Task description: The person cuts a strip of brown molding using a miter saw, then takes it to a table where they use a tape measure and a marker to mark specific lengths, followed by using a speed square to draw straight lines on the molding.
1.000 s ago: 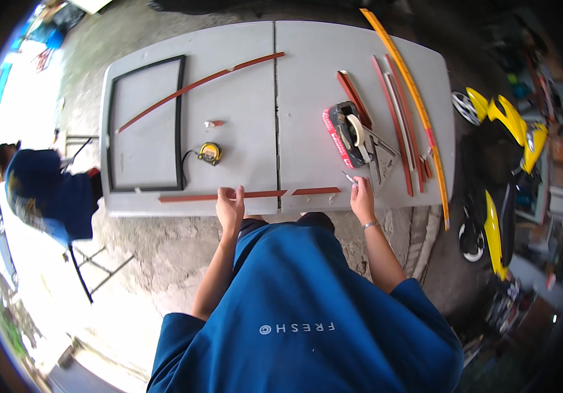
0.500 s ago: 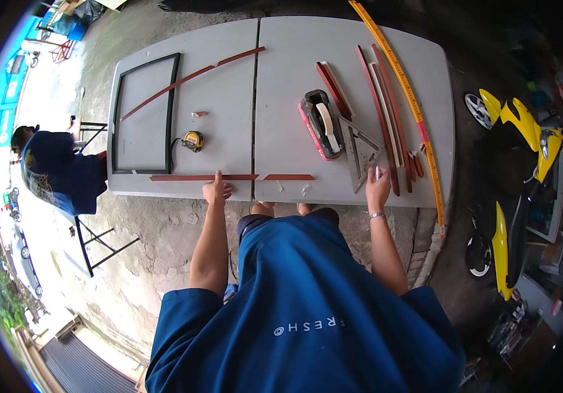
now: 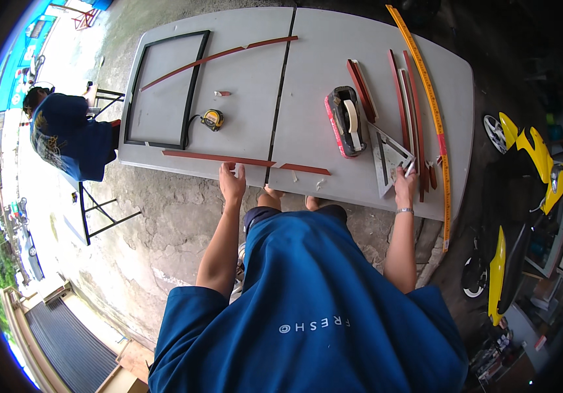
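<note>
At the table's near edge, my left hand is open with its fingers loosely bent. Its fingertips are just at the near side of a long red strip. A shorter red strip lies in line with it, their angled ends close together. My right hand holds a slim white pen-like object between its fingers, at the corner of a grey triangular set square. Whether the fingers also grip the square I cannot tell. Beside the square stands a black-and-red tool with a pale handle.
On the grey folding table lie a black rectangular frame, a bent red strip, a yellow tape measure, several red strips and a long yellow ruler. Another person is at the left; yellow motorbike parts lie right.
The view has turned and shifted. My left index finger has come back off the long red strip. My right hand has moved onto the set square's corner with the white object still in it.
</note>
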`<action>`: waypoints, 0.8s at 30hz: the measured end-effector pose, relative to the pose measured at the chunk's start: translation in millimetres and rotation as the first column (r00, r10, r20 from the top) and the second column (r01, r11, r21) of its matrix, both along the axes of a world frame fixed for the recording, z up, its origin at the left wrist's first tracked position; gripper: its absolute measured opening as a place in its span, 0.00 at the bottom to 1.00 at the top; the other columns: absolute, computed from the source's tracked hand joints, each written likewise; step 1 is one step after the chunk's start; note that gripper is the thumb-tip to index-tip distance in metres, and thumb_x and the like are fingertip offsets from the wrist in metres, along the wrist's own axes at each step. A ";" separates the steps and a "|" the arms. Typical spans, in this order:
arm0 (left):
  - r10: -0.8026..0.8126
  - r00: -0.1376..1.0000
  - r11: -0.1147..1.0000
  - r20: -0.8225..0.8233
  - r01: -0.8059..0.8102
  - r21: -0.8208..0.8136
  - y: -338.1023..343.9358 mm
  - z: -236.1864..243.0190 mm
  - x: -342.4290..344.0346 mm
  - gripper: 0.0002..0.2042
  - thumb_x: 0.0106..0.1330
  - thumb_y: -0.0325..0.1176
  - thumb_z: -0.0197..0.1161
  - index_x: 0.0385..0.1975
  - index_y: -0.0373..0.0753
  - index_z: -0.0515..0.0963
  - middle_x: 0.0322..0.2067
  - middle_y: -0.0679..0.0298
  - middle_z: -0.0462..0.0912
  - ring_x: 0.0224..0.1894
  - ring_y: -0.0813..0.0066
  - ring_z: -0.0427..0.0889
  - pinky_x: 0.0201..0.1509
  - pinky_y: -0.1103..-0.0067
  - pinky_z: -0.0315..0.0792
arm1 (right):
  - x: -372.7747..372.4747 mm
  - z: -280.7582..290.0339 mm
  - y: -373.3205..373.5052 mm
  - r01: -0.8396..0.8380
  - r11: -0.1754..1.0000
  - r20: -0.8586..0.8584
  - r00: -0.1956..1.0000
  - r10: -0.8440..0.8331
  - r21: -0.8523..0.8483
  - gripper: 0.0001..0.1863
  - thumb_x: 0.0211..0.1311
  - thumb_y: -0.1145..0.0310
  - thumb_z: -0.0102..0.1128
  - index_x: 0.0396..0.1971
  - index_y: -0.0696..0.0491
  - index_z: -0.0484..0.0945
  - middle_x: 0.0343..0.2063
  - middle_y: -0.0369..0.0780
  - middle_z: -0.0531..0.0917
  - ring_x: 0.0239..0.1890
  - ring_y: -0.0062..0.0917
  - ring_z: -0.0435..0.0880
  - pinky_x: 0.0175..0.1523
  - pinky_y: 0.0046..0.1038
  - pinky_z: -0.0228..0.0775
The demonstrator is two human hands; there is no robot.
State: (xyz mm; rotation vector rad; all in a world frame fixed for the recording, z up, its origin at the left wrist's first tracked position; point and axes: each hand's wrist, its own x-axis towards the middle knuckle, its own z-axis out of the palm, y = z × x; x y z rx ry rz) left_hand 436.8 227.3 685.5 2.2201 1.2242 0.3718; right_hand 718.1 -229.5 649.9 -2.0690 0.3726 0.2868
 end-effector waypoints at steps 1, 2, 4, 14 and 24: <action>-0.080 0.997 0.996 0.007 0.079 0.050 0.8 3.8 -3.7 0.14 0.67 0.37 0.68 0.43 0.34 0.76 0.41 0.53 0.82 0.42 0.56 0.82 0.48 0.64 0.75 | -4.7 8.6 -9.6 -0.032 0.999 0.052 0.998 0.031 0.032 0.10 0.70 0.68 0.63 0.41 0.56 0.72 0.30 0.36 0.78 0.30 0.19 0.76 0.32 0.25 0.69; -0.161 0.987 0.982 0.010 0.159 0.100 3.2 7.0 -5.6 0.12 0.67 0.35 0.67 0.43 0.35 0.76 0.42 0.53 0.81 0.42 0.57 0.82 0.48 0.64 0.76 | -10.5 18.1 -19.5 -0.064 0.996 0.104 0.993 0.058 0.062 0.09 0.71 0.69 0.61 0.42 0.55 0.71 0.32 0.36 0.78 0.32 0.20 0.76 0.35 0.26 0.70; -0.216 0.975 0.970 0.049 0.208 0.127 9.1 18.9 -2.0 0.10 0.68 0.33 0.67 0.42 0.35 0.77 0.40 0.54 0.82 0.41 0.58 0.82 0.47 0.66 0.76 | -22.7 50.4 -33.1 -0.009 0.998 0.156 0.988 0.000 0.058 0.08 0.72 0.71 0.60 0.41 0.57 0.70 0.34 0.39 0.77 0.38 0.25 0.75 0.48 0.30 0.69; 0.014 0.878 0.595 0.479 0.378 -0.710 16.1 157.4 75.7 0.19 0.80 0.45 0.53 0.47 0.32 0.79 0.41 0.59 0.86 0.43 0.72 0.85 0.49 0.73 0.77 | -95.8 251.6 71.8 -0.166 0.984 0.516 0.850 0.110 0.064 0.09 0.77 0.68 0.56 0.44 0.57 0.69 0.36 0.37 0.77 0.36 0.15 0.74 0.42 0.21 0.67; -0.880 0.226 0.197 0.417 0.974 -0.114 103.6 244.3 80.9 0.25 0.73 0.49 0.61 0.56 0.32 0.76 0.49 0.48 0.82 0.51 0.44 0.80 0.58 0.62 0.73 | -141.7 323.2 273.4 -0.572 0.687 0.504 0.474 0.722 -0.448 0.10 0.64 0.73 0.66 0.41 0.50 0.75 0.27 0.35 0.85 0.25 0.33 0.80 0.40 0.32 0.64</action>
